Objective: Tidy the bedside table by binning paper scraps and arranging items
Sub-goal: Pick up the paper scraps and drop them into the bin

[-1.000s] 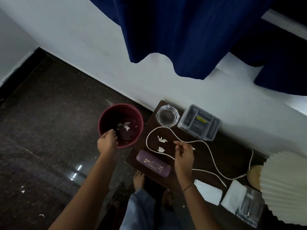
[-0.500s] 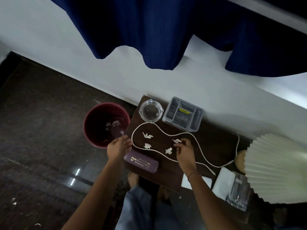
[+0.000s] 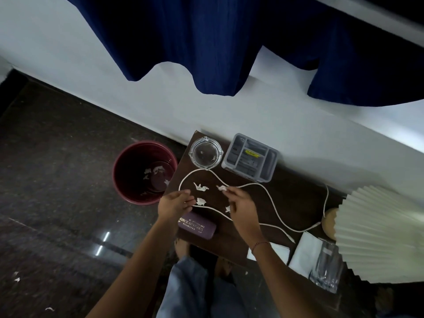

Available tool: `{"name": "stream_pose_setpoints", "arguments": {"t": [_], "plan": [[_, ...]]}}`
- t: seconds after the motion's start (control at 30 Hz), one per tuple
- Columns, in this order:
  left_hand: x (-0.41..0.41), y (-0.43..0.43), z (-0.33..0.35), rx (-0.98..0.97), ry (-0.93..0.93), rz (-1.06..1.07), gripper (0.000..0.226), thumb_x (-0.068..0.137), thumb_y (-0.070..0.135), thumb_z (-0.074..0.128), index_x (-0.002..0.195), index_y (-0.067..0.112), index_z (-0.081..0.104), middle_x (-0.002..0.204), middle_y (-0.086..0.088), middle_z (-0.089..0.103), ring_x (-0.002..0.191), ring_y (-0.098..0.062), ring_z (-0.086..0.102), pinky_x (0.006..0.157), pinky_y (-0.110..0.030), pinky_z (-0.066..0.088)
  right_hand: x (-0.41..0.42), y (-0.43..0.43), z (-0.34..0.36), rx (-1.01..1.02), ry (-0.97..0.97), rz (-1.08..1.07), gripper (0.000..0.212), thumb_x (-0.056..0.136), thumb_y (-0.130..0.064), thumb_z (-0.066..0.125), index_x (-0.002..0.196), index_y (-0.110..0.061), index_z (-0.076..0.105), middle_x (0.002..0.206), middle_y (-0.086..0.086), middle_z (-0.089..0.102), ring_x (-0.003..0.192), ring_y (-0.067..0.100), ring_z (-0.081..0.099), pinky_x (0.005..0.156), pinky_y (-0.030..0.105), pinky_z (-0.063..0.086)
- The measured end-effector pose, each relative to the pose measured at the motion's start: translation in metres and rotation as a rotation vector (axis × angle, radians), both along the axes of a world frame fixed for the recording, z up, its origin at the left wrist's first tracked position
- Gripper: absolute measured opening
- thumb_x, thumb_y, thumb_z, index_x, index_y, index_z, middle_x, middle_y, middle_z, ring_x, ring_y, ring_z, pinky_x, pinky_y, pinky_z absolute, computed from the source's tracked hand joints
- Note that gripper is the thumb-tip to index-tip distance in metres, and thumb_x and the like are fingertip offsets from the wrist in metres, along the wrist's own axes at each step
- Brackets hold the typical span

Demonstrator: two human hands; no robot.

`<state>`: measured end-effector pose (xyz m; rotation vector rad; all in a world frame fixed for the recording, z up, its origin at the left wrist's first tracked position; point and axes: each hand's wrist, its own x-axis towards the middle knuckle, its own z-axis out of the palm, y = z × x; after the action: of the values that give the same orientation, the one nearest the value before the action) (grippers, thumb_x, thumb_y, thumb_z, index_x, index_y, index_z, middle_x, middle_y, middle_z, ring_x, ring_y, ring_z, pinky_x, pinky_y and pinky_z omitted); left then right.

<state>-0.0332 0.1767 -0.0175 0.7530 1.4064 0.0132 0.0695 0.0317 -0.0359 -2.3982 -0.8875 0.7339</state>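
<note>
A paper scrap (image 3: 221,187) is being pinched at the fingertips of the right hand (image 3: 241,203) over the dark bedside table (image 3: 286,198), beside a white cord (image 3: 270,196). The left hand (image 3: 174,203) is being held with fingers loosely extended, gripping nothing, next to three more scraps (image 3: 201,201) on the table. Torn pieces are being held in the maroon bin (image 3: 128,157) alongside.

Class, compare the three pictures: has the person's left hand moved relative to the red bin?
Yes. The left hand left the rim of the red bin and moved right, over the table edge.
</note>
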Motion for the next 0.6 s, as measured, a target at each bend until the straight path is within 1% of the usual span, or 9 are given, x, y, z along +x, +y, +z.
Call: {"name": "stream_pose_setpoints", "arguments": {"t": [0.1,0.17,0.23,0.3,0.37,0.47,0.5,0.53,0.6], "plan": [[0.005,-0.004,0.007,-0.047,-0.061,-0.033,0.015,0.087,0.012,0.059,0.097,0.003,0.062,0.069,-0.005,0.068,0.059,-0.012,0.066,0.058,-0.022,0.053,-0.022,0.019,0.014,0.133,-0.011,0.154,0.045,0.081,0.007,0.049,0.119,-0.015,0.061,0.125,0.001,0.061,0.114,0.018,0.049,0.101,0.017,0.033],[0.002,-0.001,0.01,-0.037,-0.11,-0.021,0.015,0.085,0.008,0.061,0.094,-0.003,0.065,0.056,-0.001,0.071,0.053,-0.009,0.068,0.051,-0.019,0.056,-0.032,0.029,0.02,0.179,0.0,0.226,0.044,0.081,0.004,0.049,0.119,-0.016,0.06,0.126,-0.001,0.06,0.113,0.014,0.045,0.1,0.013,0.031],[-0.001,0.006,0.013,-0.007,-0.111,0.008,0.013,0.083,0.0,0.06,0.092,-0.008,0.064,0.055,-0.006,0.07,0.049,-0.009,0.067,0.049,-0.018,0.055,-0.038,0.035,0.022,0.199,0.019,0.263,0.042,0.084,0.0,0.047,0.122,-0.016,0.057,0.129,-0.002,0.058,0.115,0.011,0.041,0.102,0.016,0.034],[-0.007,0.014,0.015,0.07,-0.041,-0.008,0.012,0.081,-0.002,0.062,0.091,-0.008,0.065,0.063,-0.011,0.066,0.045,-0.009,0.065,0.048,-0.016,0.054,-0.046,0.038,0.022,0.195,0.048,0.322,0.044,0.087,-0.004,0.044,0.128,-0.02,0.051,0.136,-0.004,0.049,0.12,0.007,0.036,0.105,0.017,0.033],[-0.015,0.025,0.017,0.145,0.037,0.007,0.005,0.08,-0.003,0.064,0.083,-0.004,0.067,0.065,-0.013,0.063,0.044,-0.011,0.063,0.048,-0.018,0.053,-0.052,0.039,0.02,0.201,0.064,0.357,0.043,0.091,-0.008,0.044,0.129,-0.027,0.047,0.143,-0.006,0.037,0.125,0.004,0.031,0.104,0.012,0.028],[-0.029,0.051,0.02,0.219,0.103,0.207,0.013,0.08,-0.008,0.061,0.069,0.0,0.063,0.047,-0.007,0.064,0.035,-0.006,0.059,0.039,-0.014,0.05,-0.053,0.039,0.019,0.215,0.083,0.283,0.044,0.089,-0.006,0.046,0.125,-0.031,0.048,0.146,-0.007,0.029,0.122,0.0,0.03,0.098,0.008,0.03],[-0.034,0.061,0.02,0.256,0.131,0.253,0.009,0.08,-0.007,0.061,0.073,-0.003,0.064,0.05,-0.008,0.066,0.037,-0.007,0.061,0.04,-0.014,0.05,-0.052,0.038,0.019,0.209,0.082,0.262,0.046,0.088,-0.003,0.048,0.124,-0.03,0.049,0.145,-0.007,0.029,0.12,0.0,0.031,0.097,0.01,0.035],[-0.039,0.07,0.021,0.297,0.157,0.284,0.004,0.081,-0.005,0.062,0.081,-0.005,0.066,0.062,-0.014,0.069,0.046,-0.01,0.065,0.044,-0.016,0.053,-0.05,0.037,0.019,0.2,0.076,0.244,0.047,0.086,-0.001,0.049,0.124,-0.029,0.049,0.145,-0.008,0.029,0.119,0.001,0.034,0.096,0.013,0.039],[-0.047,0.086,0.019,0.336,0.167,0.318,0.019,0.083,0.003,0.062,0.1,-0.005,0.065,0.094,-0.024,0.068,0.074,-0.023,0.069,0.061,-0.022,0.058,-0.046,0.034,0.018,0.19,0.066,0.214,0.049,0.085,0.001,0.05,0.124,-0.029,0.05,0.143,-0.007,0.03,0.118,0.005,0.038,0.095,0.017,0.042]]}}
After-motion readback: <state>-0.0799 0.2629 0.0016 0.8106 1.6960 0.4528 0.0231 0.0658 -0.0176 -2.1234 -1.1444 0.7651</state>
